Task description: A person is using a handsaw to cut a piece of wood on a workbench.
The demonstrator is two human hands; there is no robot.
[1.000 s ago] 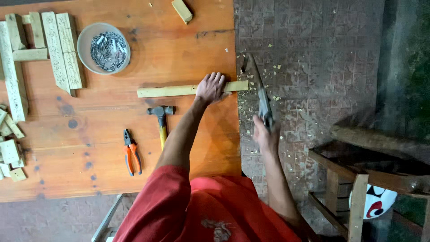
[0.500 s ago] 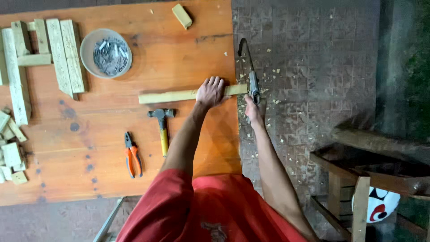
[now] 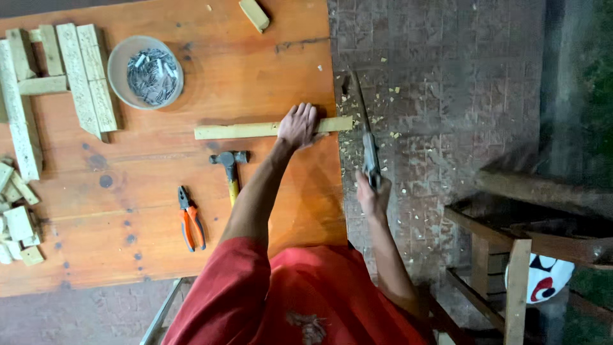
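My left hand (image 3: 297,124) lies flat on a long pale wooden strip (image 3: 236,131), pinning it to the orange-brown table (image 3: 128,255). The strip's right end juts just past the table edge. My right hand (image 3: 371,195) grips the handle of a hand saw (image 3: 361,108). Its blade crosses the strip's overhanging end beside the table edge. Sawdust and small chips are scattered on the brick floor (image 3: 447,76) below the cut.
A hammer (image 3: 228,163) and orange-handled pliers (image 3: 190,217) lie near my left arm. A bowl of nails (image 3: 145,71), wooden slats (image 3: 76,76), a small block (image 3: 254,14) and offcuts (image 3: 16,217) sit further left. A wooden frame (image 3: 511,255) stands to my right.
My right hand went forward along the table edge with the saw and has now drawn back toward my body. My left hand and the strip have stayed put.
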